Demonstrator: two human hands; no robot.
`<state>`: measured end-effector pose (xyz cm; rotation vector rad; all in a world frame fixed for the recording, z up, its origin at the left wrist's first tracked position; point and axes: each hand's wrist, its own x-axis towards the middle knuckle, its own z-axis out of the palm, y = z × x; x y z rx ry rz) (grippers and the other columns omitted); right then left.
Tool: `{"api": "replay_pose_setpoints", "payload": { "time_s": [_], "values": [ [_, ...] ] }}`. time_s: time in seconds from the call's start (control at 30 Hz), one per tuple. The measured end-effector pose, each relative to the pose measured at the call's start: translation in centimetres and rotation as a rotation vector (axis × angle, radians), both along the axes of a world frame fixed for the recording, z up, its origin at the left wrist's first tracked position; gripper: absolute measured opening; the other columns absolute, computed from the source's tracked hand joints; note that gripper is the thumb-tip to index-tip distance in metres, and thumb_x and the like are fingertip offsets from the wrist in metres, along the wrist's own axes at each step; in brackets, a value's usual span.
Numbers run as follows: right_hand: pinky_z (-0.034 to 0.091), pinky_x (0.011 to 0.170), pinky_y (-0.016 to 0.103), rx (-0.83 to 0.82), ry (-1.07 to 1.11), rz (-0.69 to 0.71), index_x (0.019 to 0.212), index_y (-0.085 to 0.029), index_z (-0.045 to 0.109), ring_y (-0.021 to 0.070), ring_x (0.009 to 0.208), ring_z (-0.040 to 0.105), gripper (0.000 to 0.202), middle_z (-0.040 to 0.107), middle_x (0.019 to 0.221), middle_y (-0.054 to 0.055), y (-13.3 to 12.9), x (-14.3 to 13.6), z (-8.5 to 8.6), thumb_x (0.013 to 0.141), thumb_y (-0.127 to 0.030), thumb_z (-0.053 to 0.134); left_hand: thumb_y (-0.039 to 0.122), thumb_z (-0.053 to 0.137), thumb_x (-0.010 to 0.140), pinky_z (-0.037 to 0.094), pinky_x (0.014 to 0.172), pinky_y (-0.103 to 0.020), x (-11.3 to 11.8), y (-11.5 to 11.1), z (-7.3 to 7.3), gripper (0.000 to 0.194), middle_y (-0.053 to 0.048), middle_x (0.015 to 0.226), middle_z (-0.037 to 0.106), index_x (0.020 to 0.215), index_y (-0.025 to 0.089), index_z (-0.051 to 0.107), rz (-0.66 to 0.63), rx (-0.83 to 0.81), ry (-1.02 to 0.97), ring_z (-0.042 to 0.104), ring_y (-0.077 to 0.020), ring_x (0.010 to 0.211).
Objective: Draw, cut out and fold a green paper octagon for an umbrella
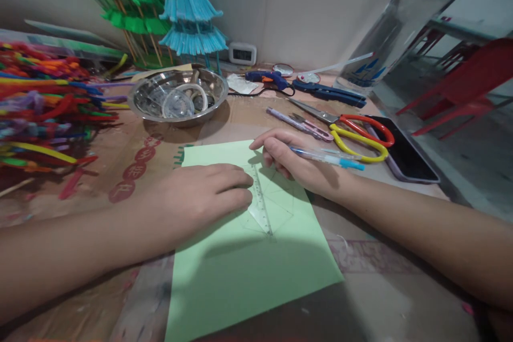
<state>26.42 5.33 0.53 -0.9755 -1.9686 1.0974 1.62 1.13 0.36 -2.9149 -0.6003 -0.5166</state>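
Observation:
A sheet of light green paper (256,283) lies in front of me, with thin pencil-like lines forming an angular figure. On it rests a clear set square (261,214) with a marked scale along its edge. My left hand (212,189) lies over its left side, fingers close together, holding it against the paper. Near the sheet's top edge, my right hand (296,163) has its fingers loosely curled. A clear pen with a light blue end (326,157) is tucked across that hand, pointing back toward the wrist; its writing tip is hidden.
Scissors (340,125), a box cutter (298,124) and a phone (404,152) lie right of the paper. Behind stand a steel bowl (140,109), a glue gun (268,79), a stapler-like blue tool (328,92) and a clear jug (385,37). Pipe cleaners (44,107) are heaped left.

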Motion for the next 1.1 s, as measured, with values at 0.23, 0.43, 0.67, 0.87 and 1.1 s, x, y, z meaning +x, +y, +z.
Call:
{"api": "replay_pose_setpoints", "payload": {
  "time_s": [0.23,0.43,0.67,0.87,1.1],
  "values": [
    [0.040,0.057,0.025,-0.018,0.018,0.001,0.107,-0.018,0.073,0.0122,0.067,0.056,0.045,0.064,0.080,0.001,-0.05,-0.08,0.01,0.105,-0.058,0.053,0.009,0.043,0.103,0.056,0.085,-0.029,-0.16,-0.06,-0.23,0.026,-0.009,0.122,0.072,0.107,0.020,0.067,0.016,-0.023,-0.006,0.068,-0.0221,0.109],
    [0.041,0.058,0.026,-0.037,0.048,-0.014,0.114,-0.019,0.061,0.0116,0.063,0.055,0.033,0.063,0.077,-0.002,-0.12,-0.07,0.07,0.106,-0.050,0.055,0.010,0.046,0.103,0.058,0.084,-0.031,-0.01,-0.03,-0.17,0.023,-0.010,0.121,0.073,0.106,0.019,0.067,0.011,-0.028,0.000,0.069,-0.0234,0.107],
    [0.043,0.063,0.028,-0.062,0.112,0.018,0.092,-0.023,0.048,0.0108,0.060,0.053,0.033,0.062,0.071,-0.005,-0.08,0.00,0.15,0.100,-0.050,0.066,0.008,0.046,0.102,0.060,0.085,-0.032,-0.04,0.04,-0.08,0.023,-0.012,0.123,0.074,0.107,0.018,0.067,-0.001,-0.019,-0.008,0.070,-0.0249,0.109],
    [0.040,0.061,0.028,-0.035,0.066,-0.012,0.089,-0.023,0.050,0.0118,0.060,0.051,0.037,0.061,0.069,-0.005,0.21,0.04,0.06,0.100,-0.056,0.062,0.011,0.042,0.105,0.062,0.086,-0.035,-0.08,0.22,-0.26,0.025,-0.014,0.124,0.074,0.108,0.017,0.066,-0.026,0.001,-0.010,0.072,-0.0260,0.109],
    [0.039,0.059,0.027,-0.051,0.076,0.004,0.092,-0.023,0.051,0.0116,0.060,0.051,0.034,0.061,0.070,-0.005,0.27,0.05,-0.04,0.101,-0.054,0.061,0.012,0.039,0.107,0.062,0.084,-0.036,-0.07,0.11,-0.23,0.026,-0.014,0.123,0.074,0.107,0.017,0.065,-0.023,0.009,-0.001,0.072,-0.0264,0.108]
  ]
}}
